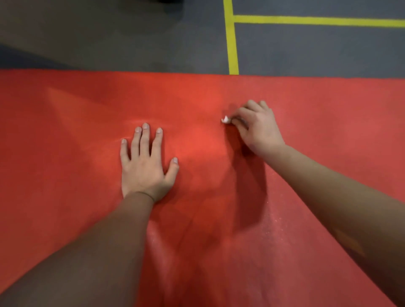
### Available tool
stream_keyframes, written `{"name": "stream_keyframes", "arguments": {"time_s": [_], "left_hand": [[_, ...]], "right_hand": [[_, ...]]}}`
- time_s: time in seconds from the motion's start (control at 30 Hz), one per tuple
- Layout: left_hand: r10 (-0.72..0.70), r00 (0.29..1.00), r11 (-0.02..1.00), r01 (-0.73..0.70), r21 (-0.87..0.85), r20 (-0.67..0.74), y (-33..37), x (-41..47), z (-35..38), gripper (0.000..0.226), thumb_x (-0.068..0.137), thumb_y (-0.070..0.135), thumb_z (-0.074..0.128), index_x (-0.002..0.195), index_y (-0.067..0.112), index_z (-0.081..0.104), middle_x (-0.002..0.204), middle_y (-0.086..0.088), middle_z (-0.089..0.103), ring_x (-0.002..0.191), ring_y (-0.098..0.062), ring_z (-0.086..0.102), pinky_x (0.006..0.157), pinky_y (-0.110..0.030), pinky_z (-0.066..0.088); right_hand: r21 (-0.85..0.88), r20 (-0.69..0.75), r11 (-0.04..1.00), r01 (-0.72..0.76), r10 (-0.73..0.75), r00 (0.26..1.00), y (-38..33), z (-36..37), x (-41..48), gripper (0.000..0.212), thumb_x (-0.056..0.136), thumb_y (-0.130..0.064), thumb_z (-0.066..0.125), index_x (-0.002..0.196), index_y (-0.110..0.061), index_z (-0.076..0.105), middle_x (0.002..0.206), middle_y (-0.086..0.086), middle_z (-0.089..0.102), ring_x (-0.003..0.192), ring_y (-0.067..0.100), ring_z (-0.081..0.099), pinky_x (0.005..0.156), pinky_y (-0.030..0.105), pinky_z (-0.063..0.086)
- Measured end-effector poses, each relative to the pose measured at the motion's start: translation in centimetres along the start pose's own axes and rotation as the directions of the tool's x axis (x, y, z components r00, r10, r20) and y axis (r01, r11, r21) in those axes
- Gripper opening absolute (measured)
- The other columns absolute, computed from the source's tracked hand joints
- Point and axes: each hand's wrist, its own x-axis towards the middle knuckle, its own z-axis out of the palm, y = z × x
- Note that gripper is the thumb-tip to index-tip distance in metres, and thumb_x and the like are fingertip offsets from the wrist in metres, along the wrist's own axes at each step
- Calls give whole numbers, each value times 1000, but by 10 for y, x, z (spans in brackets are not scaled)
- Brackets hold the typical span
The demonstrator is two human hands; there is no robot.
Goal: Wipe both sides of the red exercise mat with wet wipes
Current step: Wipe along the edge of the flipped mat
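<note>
The red exercise mat (pixel 65 131) lies flat on the floor and fills most of the view. My left hand (pixel 145 164) presses flat on it near the middle, fingers straight and spread. My right hand (pixel 256 127) is further right and a little farther away, its fingers curled round a small white wet wipe (pixel 225 119). Only a corner of the wipe pokes out at the fingertips; the remainder is hidden inside the hand. The wipe sits against the mat's surface.
Beyond the mat's far edge is a dark grey floor (pixel 131 43) with yellow tape lines (pixel 232 43) at the upper right. A dark object (pixel 168 2) sits at the top edge. Pale streaks show on the mat near my right forearm.
</note>
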Motion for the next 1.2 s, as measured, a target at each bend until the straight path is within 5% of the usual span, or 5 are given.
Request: {"name": "stream_keyframes", "arguments": {"time_s": [0.53, 0.67, 0.83, 1.03, 1.2], "left_hand": [[-126, 984, 991, 132, -38, 126, 29, -61, -29, 89, 99, 63, 33, 161, 24, -16, 168, -15, -22, 155, -38, -15, 122, -63, -6], [-312, 846, 901, 408, -149, 432, 39, -122, -42, 111, 83, 90, 27, 156, 29, -30, 162, -9, -38, 151, -34, -31, 118, -63, -17], [-274, 805, 928, 364, -73, 526, 29, -147, -29, 126, 67, 104, 22, 154, 32, -33, 158, -8, -46, 145, -31, -43, 115, -63, -23], [-195, 691, 933, 350, -87, 696, 20, -135, -42, 151, 48, 107, 45, 144, 34, -47, 143, -6, -62, 133, -33, -56, 111, -65, -27], [-184, 697, 930, 351, -106, 693, 22, -138, -44, 152, 48, 107, 45, 144, 34, -46, 143, -7, -61, 133, -33, -55, 111, -65, -27]], "right_hand": [[90, 73, 988, -122, 116, 991, -56, -6, -120, 6, 87, -18, 74, 92, -15, 75, 88, 9, 60, 87, 36, 57, 80, 46, 48], [78, 34, 989, -124, 122, 992, -58, 1, -131, 6, 87, -10, 71, 92, -12, 74, 89, 11, 62, 86, 38, 57, 80, 44, 46], [158, 4, 963, -217, 220, 976, -78, 4, -154, 6, 86, -10, 74, 90, -15, 73, 89, 9, 61, 87, 36, 58, 83, 36, 41], [136, 32, 991, -2, -2, 999, -80, -7, -195, 6, 91, -22, 66, 94, -18, 70, 87, 4, 58, 77, 35, 59, 70, 48, 49], [163, -63, 977, -140, 152, 986, -90, -1, -193, 8, 91, -16, 73, 99, -18, 71, 89, 3, 59, 78, 34, 59, 72, 47, 48]]}}
